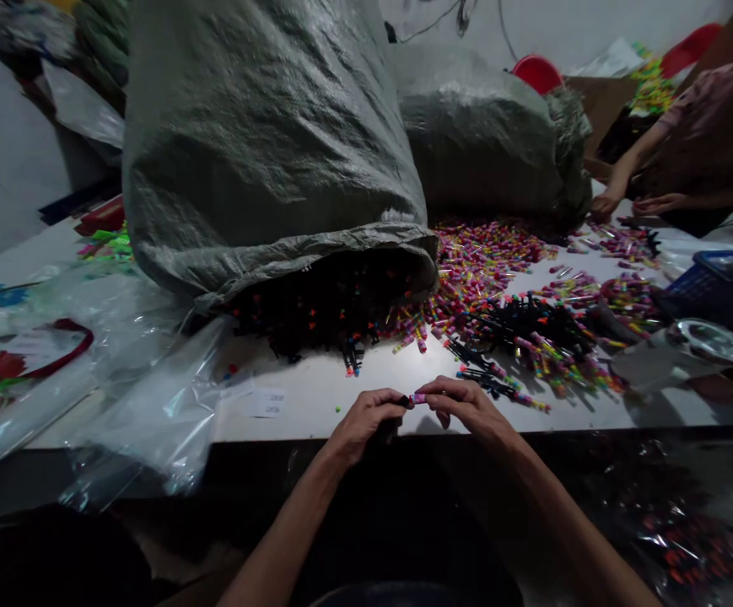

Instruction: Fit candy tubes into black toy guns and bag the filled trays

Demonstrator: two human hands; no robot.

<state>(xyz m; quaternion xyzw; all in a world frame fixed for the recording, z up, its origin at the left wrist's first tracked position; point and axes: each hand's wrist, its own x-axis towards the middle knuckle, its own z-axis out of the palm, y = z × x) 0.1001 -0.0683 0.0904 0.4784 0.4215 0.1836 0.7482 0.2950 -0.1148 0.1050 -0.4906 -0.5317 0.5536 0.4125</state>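
Observation:
My left hand (368, 417) pinches a small black plastic piece (406, 402) close to the table's front edge. My right hand (464, 405) has its fingers closed on a small pink tube (417, 399). The two parts meet end to end between my fingertips; whether they are joined I cannot tell. Just beyond my right hand lie several long black pieces with pink and yellow tubes on them (498, 384). Loose black pieces with orange tips (347, 316) spill from the mouth of a big grey-green woven sack (277, 143).
A heap of pink and yellow tubes (480, 261) spreads beside the sack. A second sack (480, 135) lies behind. Clear plastic bags (144, 405) cover the left side. On the right are a clear-topped container (714, 341), a blue basket (708, 287) and a co-worker's hands (606, 202).

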